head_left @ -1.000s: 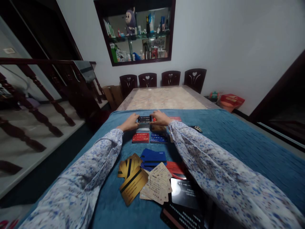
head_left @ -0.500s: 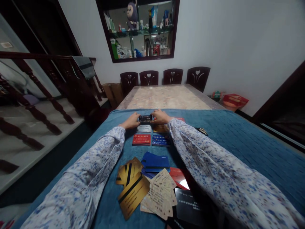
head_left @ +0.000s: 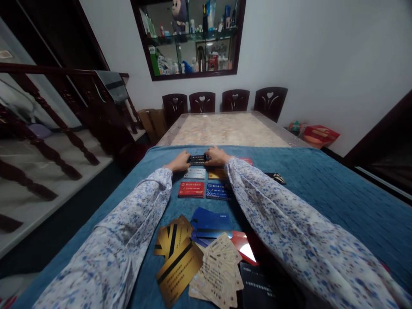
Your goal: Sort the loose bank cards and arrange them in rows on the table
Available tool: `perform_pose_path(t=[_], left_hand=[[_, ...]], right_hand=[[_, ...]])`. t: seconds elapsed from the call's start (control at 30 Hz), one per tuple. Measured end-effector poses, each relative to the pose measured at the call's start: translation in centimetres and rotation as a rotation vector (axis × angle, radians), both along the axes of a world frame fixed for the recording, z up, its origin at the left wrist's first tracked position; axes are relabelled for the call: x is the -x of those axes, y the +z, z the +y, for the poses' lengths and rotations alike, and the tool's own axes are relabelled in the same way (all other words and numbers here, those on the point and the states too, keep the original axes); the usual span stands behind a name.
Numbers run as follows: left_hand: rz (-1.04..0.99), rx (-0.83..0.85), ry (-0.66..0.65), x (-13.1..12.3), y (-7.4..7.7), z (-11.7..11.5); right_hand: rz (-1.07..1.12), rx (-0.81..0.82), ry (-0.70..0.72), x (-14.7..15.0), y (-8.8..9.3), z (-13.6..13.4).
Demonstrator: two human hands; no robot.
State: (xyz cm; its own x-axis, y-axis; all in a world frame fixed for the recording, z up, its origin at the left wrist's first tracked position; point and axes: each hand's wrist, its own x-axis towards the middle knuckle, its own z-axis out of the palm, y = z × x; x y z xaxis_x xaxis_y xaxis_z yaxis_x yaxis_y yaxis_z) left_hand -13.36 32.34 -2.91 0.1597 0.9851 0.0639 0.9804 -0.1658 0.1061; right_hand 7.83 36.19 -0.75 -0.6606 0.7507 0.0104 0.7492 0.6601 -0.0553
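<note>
At the far side of the blue cloth (head_left: pixel 318 197), my left hand (head_left: pixel 180 162) and my right hand (head_left: pixel 216 157) grip a stack of black cards (head_left: pixel 197 160) from its two ends. Nearer me lie a silver-white card stack (head_left: pixel 195 173) and a gold one (head_left: pixel 217 174), the latter partly behind my right wrist. Then come a red card stack (head_left: pixel 191 189) and a blue one (head_left: pixel 218 191). Closest to me, loose cards overlap: gold cards (head_left: pixel 180 270), blue cards (head_left: pixel 212 223), beige cards (head_left: pixel 219 270), a red card (head_left: pixel 242 245) and black cards (head_left: pixel 257 285).
A black card with a gold pattern (head_left: pixel 276 178) lies right of my forearm. A red card edge (head_left: pixel 247 161) shows beyond my right wrist. The bare tabletop (head_left: pixel 228 131) stretches toward several dark chairs (head_left: pixel 235 101) by the wall. A stair railing (head_left: pixel 64 68) stands at the left.
The view has shifted slightly, so the near cards appear a little lower. Both hands stay on the black card stack, which looks a little flatter to the cloth.
</note>
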Motion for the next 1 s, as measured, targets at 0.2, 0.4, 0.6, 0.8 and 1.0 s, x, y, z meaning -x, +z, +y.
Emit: perform_pose_path(t=[0.2,0.4,0.6,0.8,1.0], left_hand=[[-0.018,0.024,-0.014,0.4,-0.2,0.7],[0.0,0.047,-0.042,0.5,-0.1,1.1],[0.024,0.063,-0.05,0.5,0.1,1.5],[0.018,0.096,-0.037,0.3,0.5,1.7],[0.016,0.184,0.038,-0.3,1.0,2.0]], right_hand=[[-0.016,0.004,-0.011,0.4,-0.3,0.6],[-0.027,0.01,-0.007,0.3,-0.4,0.6],[-0.023,0.027,-0.013,0.3,-0.5,0.8],[-0.016,0.075,-0.039,0.6,-0.1,0.7],[-0.014,0.121,-0.096,1.0,0.6,0.4]])
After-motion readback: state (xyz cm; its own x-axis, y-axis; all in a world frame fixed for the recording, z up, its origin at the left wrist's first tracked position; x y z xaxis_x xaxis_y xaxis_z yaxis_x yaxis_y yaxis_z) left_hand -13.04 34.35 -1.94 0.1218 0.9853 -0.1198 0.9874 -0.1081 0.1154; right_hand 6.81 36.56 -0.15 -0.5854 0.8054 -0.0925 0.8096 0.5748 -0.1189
